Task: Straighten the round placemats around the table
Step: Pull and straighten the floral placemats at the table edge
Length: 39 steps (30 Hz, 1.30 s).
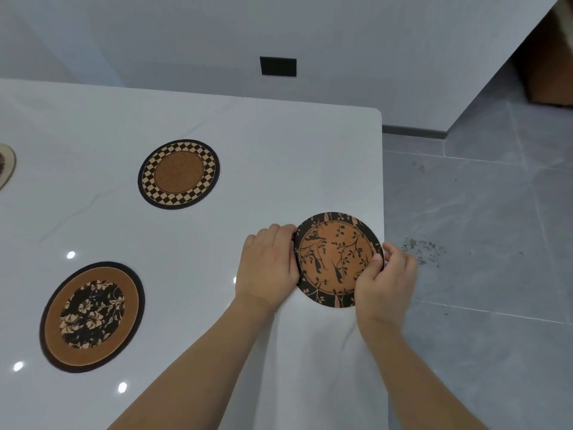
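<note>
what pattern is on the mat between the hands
Black branches, leaves and birds on an orange-brown centre, with a dark rim: the mat, clearest in the head view.

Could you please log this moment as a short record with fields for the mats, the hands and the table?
mat in hand: bird-and-branch placemat, flat near the table's right edge
left hand: fingers on the mat's left rim
right hand: fingers on its right rim
other mats: checkered placemat; floral placemat; a fourth mat, cut off at the left
surface: white table
</note>
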### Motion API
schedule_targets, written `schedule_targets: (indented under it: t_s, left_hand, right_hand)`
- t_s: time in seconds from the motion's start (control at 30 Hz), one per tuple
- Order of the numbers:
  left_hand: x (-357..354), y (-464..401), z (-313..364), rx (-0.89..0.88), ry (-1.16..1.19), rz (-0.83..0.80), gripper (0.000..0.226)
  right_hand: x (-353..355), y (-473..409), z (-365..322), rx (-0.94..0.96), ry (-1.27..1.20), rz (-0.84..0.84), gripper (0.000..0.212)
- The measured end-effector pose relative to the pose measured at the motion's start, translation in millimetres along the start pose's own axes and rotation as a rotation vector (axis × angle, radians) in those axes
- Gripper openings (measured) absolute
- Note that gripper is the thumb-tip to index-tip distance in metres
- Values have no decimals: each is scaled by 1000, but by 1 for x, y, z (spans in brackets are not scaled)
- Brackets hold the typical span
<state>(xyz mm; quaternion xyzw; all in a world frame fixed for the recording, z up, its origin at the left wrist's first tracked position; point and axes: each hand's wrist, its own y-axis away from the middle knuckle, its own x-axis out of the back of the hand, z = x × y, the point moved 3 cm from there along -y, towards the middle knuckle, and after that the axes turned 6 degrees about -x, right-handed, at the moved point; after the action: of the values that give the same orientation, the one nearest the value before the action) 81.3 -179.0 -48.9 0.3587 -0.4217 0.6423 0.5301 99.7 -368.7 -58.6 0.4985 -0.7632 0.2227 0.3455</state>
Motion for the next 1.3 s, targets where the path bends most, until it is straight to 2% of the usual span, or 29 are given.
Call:
schedule_targets:
  t_s: [0.1, 0.17, 0.23, 0.3, 0.4, 0.5, 0.6, 0.7, 0.77, 0.83, 0.97, 1.13, 1.3]
  left_hand:
    - [6, 0, 3, -9, 80, -19, 36]
    - [15, 5, 3, 12, 253, -12, 35]
    - [25, 13, -5, 67, 426, 46, 36]
    - [43, 26, -22, 77, 439, 130, 38]
    - [82, 54, -72, 90, 293, 215, 42]
    - [120, 92, -145, 271, 72, 270, 39]
    - [144, 132, -212, 509, -90, 319, 31]
    - [143, 165, -244, 630, -184, 253, 33]
    - [134, 179, -247, 616, -219, 201, 37]
    - [131, 182, -248, 582, -218, 206, 37]
    - [136, 181, -252, 584, -116, 243, 30]
    - [137, 183, -253, 550, 2, 318, 18]
    - [136, 178, -256, 534, -25, 276, 25]
  right_hand:
    - [5, 1, -6, 53, 28, 41, 32]
    - [12, 12, -12, 111, 34, 93, 34]
    - [15, 30, -27, 216, 29, 110, 35]
    - [8, 54, -52, 324, -45, 61, 34]
    - [-19, 102, -96, 438, -170, -160, 31]
    - [-51, 147, -129, 271, -247, -509, 28]
    - [-77, 184, -152, 152, -159, -736, 32]
    - [-99, 211, -171, 61, -65, -880, 31]
    - [-112, 222, -181, 23, -68, -890, 19]
    - [-124, 230, -188, 26, -51, -874, 24]
    - [-137, 238, -193, 198, 83, -735, 26]
    - [-139, 247, -180, 592, 165, -448, 19]
    - [-146, 247, -178, 597, 141, -439, 20]
